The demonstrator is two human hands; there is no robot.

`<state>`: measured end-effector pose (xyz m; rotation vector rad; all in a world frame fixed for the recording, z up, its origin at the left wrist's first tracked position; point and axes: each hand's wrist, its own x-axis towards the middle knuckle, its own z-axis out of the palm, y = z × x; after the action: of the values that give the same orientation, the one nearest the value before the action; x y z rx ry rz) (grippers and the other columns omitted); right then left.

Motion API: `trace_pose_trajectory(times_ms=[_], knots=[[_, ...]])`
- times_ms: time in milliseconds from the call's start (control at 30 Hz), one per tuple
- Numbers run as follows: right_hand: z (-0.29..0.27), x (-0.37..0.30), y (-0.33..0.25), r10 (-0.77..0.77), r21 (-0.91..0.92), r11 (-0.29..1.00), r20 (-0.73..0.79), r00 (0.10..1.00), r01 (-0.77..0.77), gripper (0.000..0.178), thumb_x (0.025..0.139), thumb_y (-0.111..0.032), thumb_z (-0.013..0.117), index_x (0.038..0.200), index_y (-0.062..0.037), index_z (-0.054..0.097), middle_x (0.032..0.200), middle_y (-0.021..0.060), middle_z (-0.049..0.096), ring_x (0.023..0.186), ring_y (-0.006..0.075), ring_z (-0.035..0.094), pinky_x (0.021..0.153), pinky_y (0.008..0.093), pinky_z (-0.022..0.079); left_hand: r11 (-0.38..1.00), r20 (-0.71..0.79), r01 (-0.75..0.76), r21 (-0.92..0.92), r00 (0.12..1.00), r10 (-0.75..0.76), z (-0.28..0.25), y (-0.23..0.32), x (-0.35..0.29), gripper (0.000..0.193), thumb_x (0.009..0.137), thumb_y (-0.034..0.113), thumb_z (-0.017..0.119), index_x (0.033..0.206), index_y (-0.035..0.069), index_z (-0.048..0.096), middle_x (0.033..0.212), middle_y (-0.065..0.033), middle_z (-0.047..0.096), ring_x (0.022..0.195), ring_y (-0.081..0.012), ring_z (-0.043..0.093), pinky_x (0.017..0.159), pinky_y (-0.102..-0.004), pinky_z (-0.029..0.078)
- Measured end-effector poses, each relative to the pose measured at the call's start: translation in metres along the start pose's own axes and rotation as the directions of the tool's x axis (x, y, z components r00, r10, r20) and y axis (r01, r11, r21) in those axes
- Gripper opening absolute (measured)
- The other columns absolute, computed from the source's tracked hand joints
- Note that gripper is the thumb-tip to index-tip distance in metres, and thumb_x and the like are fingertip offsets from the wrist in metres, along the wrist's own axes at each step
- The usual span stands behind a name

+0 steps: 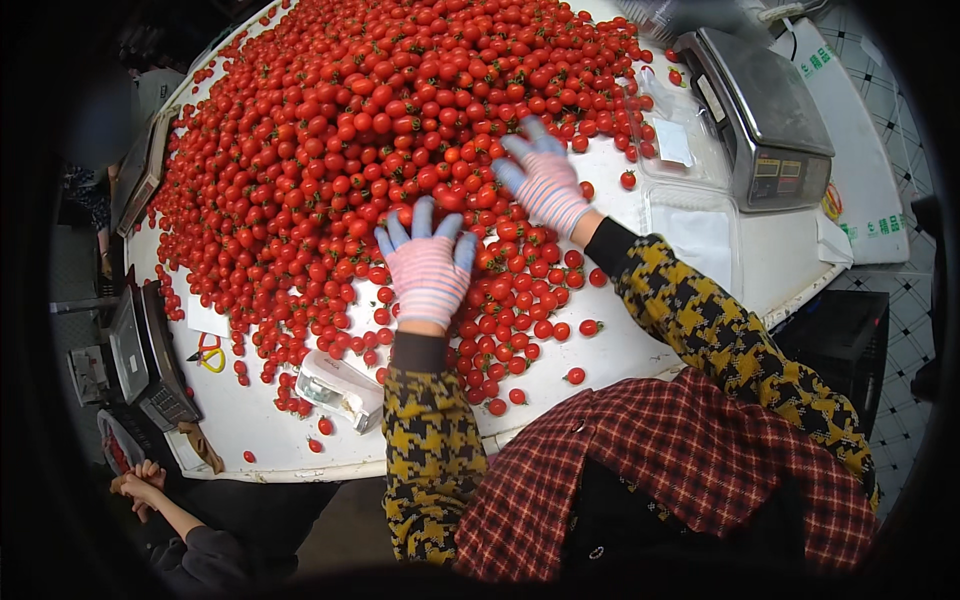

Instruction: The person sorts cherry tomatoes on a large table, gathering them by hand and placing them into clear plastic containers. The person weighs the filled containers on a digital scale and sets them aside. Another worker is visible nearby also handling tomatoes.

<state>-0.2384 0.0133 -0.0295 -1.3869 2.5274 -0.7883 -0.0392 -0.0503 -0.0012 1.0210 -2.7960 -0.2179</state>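
Observation:
A great heap of small red cherry tomatoes (330,130), some with green stems, covers most of the white table (630,345). My left hand (428,270), in a pink and blue striped glove with grey-blue fingertips, rests on the near slope of the heap, fingers spread. Farther off to the right, my right hand (545,185) wears a matching glove and lies with its fingers apart against the heap's right flank. No tomato shows gripped in either hand; the palms are hidden. Loose tomatoes (510,330) are scattered between my hands and the table's front edge.
Clear plastic boxes (700,240) and a weighing scale (765,120) stand at the right. A white device (340,388) sits by my left forearm. Yellow-handled snips (210,355) and another scale (150,350) are at left, near another person's clasped hands (142,485). A black crate (840,345) stands right.

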Motion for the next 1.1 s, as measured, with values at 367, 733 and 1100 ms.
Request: trace_pose_trajectory(times_ms=[367, 733, 1100], knots=[[-0.051, -0.14, -0.034, -0.604, 0.03, 0.699, 0.56, 0.567, 0.715, 0.069, 0.082, -0.065, 0.047, 0.137, -0.0244, 0.043, 0.147, 0.008, 0.035, 0.137, 0.0293, 0.03, 0.108, 0.0674, 0.008, 0.982, 0.188, 0.038, -0.187, 0.982, -0.002, -0.008, 0.056, -0.158, 0.054, 0.08, 0.044, 0.058, 0.127, 0.018, 0.055, 0.139, -0.0235, 0.039, 0.129, -0.051, 0.028, 0.108, -0.0649, 0.011], [-0.003, -0.045, -0.049, -0.208, -0.307, 0.895, 0.353, 0.912, 0.322, 0.076, 0.086, -0.061, 0.046, 0.145, -0.016, 0.032, 0.152, 0.0143, 0.026, 0.139, 0.0354, 0.026, 0.108, 0.067, 0.007, 0.972, -0.024, 0.215, -0.097, 0.976, -0.219, 0.012, 0.016, -0.07, 0.073, 0.081, 0.049, 0.058, 0.142, 0.015, 0.036, 0.145, -0.0219, 0.032, 0.134, -0.0456, 0.026, 0.109, -0.061, 0.012], [-0.014, -0.023, -0.025, -0.265, -0.063, 0.954, 0.279, 0.923, 0.293, 0.072, 0.084, -0.056, 0.052, 0.141, -0.0146, 0.037, 0.148, 0.0165, 0.032, 0.138, 0.0358, 0.026, 0.113, 0.0536, 0.014, 0.95, 0.089, 0.158, -0.268, 0.986, -0.139, -0.015, 0.035, -0.16, 0.07, 0.079, 0.054, 0.061, 0.137, 0.016, 0.047, 0.146, -0.0253, 0.03, 0.136, -0.0495, 0.017, 0.109, -0.0635, 0.007]])
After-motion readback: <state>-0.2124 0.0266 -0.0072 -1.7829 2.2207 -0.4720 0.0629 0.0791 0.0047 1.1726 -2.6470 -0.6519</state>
